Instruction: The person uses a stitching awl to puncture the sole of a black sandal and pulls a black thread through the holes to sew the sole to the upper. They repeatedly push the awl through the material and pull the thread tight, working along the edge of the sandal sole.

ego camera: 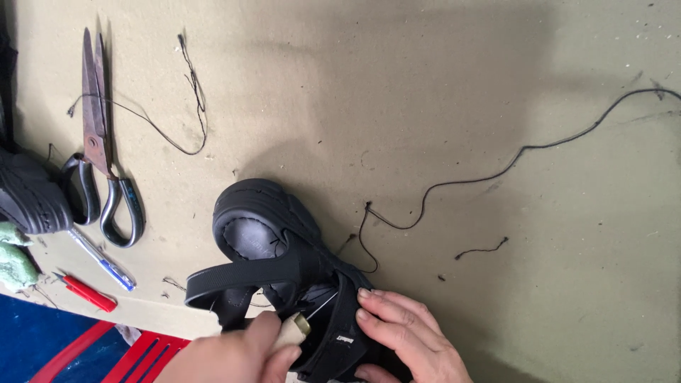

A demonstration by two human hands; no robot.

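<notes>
Where the olive-green worktop [440, 92] meets the left edge of the frame, part of a black rubber shoe sole [28, 195] pokes in. Just right of it lie large rusty metal scissors with black loop handles [99, 142], blades pointing to the upper left. Below them sit a blue and clear plastic pen [103, 259] and a small red-handled cutter [85, 292]. At lower centre rests a black strapped sandal [277, 262], its heel toward the upper left. The left hand [237, 354], at the bottom edge, has its grip closed around a pale wooden tool handle [292, 330] whose thin metal tip meets the sandal. The right hand [408, 337] lies on the sandal's strap, fingers pressing it down. A long loose black thread [525, 149] trails from the sandal toward the upper right.
</notes>
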